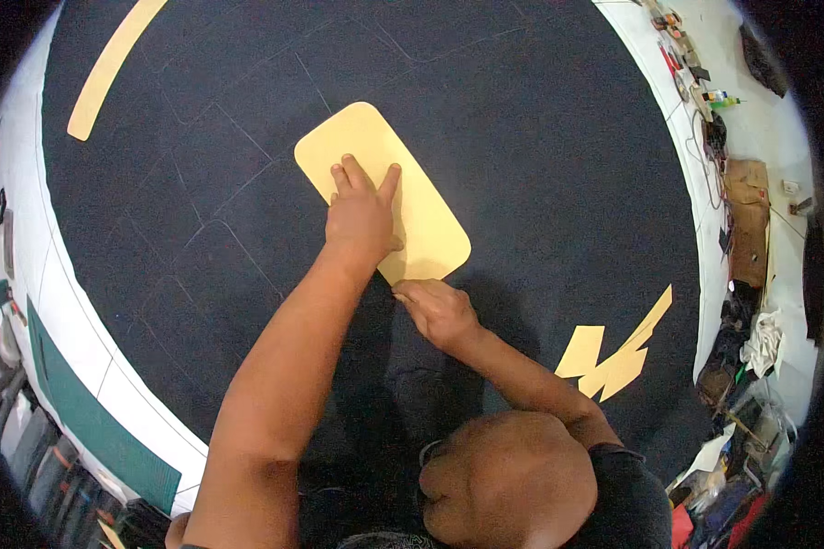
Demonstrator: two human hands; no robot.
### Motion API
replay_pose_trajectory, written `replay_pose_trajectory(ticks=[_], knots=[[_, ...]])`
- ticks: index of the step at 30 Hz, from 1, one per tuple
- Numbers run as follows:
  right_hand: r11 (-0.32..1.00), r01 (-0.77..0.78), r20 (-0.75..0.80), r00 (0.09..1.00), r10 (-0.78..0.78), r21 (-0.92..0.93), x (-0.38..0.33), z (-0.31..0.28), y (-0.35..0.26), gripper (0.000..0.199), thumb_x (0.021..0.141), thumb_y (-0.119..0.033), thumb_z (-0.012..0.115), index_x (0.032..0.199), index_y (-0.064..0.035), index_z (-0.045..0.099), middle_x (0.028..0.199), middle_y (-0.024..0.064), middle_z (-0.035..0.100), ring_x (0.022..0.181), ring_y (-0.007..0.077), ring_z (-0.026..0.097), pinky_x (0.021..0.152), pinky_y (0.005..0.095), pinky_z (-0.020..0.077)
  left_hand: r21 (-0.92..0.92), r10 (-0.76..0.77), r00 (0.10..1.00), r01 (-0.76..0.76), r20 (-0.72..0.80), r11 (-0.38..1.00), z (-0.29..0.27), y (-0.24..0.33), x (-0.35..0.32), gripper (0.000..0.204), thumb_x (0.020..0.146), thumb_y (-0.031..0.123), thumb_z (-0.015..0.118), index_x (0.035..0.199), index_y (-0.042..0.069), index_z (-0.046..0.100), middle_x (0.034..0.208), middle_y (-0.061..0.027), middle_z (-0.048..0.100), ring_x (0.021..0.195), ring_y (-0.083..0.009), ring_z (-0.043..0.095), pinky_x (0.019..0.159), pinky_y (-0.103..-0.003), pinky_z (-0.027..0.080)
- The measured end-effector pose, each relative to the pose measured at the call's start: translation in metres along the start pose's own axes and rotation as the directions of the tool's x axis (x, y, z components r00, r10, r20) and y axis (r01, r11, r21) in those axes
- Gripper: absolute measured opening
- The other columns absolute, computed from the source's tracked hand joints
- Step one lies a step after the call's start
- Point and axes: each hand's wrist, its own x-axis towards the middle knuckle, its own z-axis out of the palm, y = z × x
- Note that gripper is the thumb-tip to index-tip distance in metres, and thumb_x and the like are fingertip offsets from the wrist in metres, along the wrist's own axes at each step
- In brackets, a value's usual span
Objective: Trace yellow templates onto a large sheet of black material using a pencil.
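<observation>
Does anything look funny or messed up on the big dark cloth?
Just the yellow scraps on the right: they're jagged and bunched together, while the yellow card under the left hand has smooth edges and rounded corners. I don't see any spills on the cloth.

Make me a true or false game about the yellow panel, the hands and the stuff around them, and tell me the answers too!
1. The left hand rests on the yellow panel with fingers spread. True.
2. The panel's far corners are sharp points. False: they are rounded.
3. Thin pale lines run across the dark cloth. True.
4. Nothing yellow lies to the right of the panel. False: jagged yellow pieces lie there.
5. The right hand is at the panel's near end. True.
6. The picture's upper left shows only cloth. False: a narrow yellow strip lies there.
</observation>
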Motion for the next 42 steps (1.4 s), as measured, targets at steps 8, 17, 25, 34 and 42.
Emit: replay_pose_trajectory(ticks=[8, 17, 25, 34, 42], knots=[[0.992, 0.108, -0.159, 0.983, -0.097, 0.064, 0.014, -0.003, -0.004, 0.017, 0.094, -0.011, 0.064, 0.11, -0.0059, 0.069, 0.1, 0.0139, 0.072, 0.09, 0.0323, 0.071, 0.079, 0.0426, 0.058, 0.006, -0.003, 1.0, 0.003, -0.026, 1.0, -0.002, -0.005, -0.005, 0.12, 0.058, 0.042, 0.096, 0.158, 0.03, 0.032, 0.157, -0.0363, 0.021, 0.143, -0.0554, 0.034, 0.1, -0.05, 0.056], [0.972, -0.022, -0.07, 0.998, 0.006, -0.232, -0.005, -0.015, 0.018, 0.032, 0.097, -0.026, 0.061, 0.12, -0.0044, 0.064, 0.127, 0.0182, 0.064, 0.128, 0.0362, 0.055, 0.111, 0.0531, 0.0362, -0.172, 0.083, 0.933, -0.151, -0.349, 0.974, 0.013, -0.033, -0.021, 0.084, 0.072, 0.046, 0.087, 0.14, 0.01, 0.054, 0.151, -0.0235, 0.046, 0.141, -0.0405, 0.045, 0.111, -0.05, 0.043], [0.822, -0.243, -0.363, 0.93, 0.048, -0.515, 0.053, -0.073, 0.118, 0.044, 0.095, -0.038, 0.067, 0.122, -0.0041, 0.062, 0.123, 0.018, 0.063, 0.127, 0.0367, 0.053, 0.112, 0.06, 0.0321, -0.257, -0.028, 0.843, -0.132, -0.537, 0.957, 0.035, -0.075, -0.052, 0.049, 0.086, 0.033, 0.076, 0.125, 0.006, 0.064, 0.135, -0.0196, 0.056, 0.128, -0.0366, 0.052, 0.108, -0.049, 0.038], [0.852, -0.393, -0.577, 0.805, 0.138, -0.345, 0.078, -0.102, 0.164, 0.038, 0.097, -0.032, 0.066, 0.116, 0.0011, 0.06, 0.117, 0.0215, 0.063, 0.123, 0.0415, 0.053, 0.109, 0.0507, 0.0364, -0.272, -0.318, 0.938, 0.272, -0.138, 0.923, 0.032, -0.024, -0.115, 0.092, 0.078, 0.04, 0.084, 0.153, 0.009, 0.039, 0.154, -0.0229, 0.038, 0.141, -0.0439, 0.037, 0.113, -0.056, 0.036], [0.865, -0.426, -0.505, 0.825, 0.252, -0.264, 0.077, -0.104, 0.168, 0.037, 0.102, -0.033, 0.056, 0.117, 0.0016, 0.058, 0.125, 0.0237, 0.059, 0.132, 0.0422, 0.047, 0.117, 0.0556, 0.0275, -0.3, -0.4, 0.915, 0.397, 0.054, 0.867, 0.03, -0.019, -0.106, 0.102, 0.075, 0.039, 0.087, 0.156, 0.008, 0.033, 0.159, -0.0252, 0.03, 0.145, -0.0477, 0.029, 0.118, -0.06, 0.032]])
